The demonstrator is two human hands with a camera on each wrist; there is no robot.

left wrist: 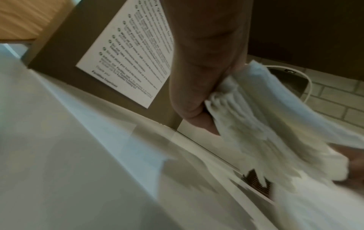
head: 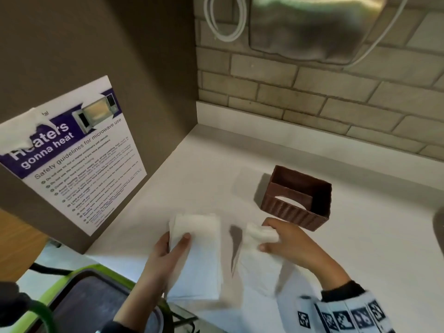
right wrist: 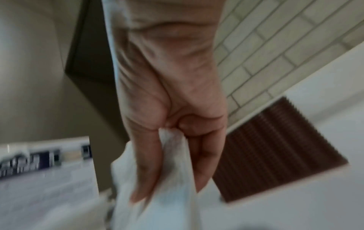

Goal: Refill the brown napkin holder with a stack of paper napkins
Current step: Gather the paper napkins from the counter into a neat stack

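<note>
Pale brick tiling backs the white countertop (head: 360, 236) where you work, with a brown cabinet side carrying a microwave safety poster (head: 79, 159) to the left and a green-rimmed tray (head: 79, 280) at the near left edge. Your left hand (head: 165, 255) grips a flat white stack of paper napkins (head: 199, 255) held above the counter's near edge, thumb on top and fingers underneath; the left wrist view shows the layered edges fanning slightly beside the thumb. Your right hand (head: 288, 241) pinches a smaller white bundle of napkins (head: 262, 233) between thumb and curled fingers, and that bundle hangs blurred below the grip. The brown ribbed rectangular napkin holder (head: 298, 195) stands empty on the counter, just beyond and slightly right of your right-hand fingertips, its open top facing up and a curved cut-out in its near wall. Its long side runs from near left toward far right. Your right hand is clearly the nearer one, so its bundle likely goes in first; turn the napkins' long edge to match the holder's long side before lowering them.
</note>
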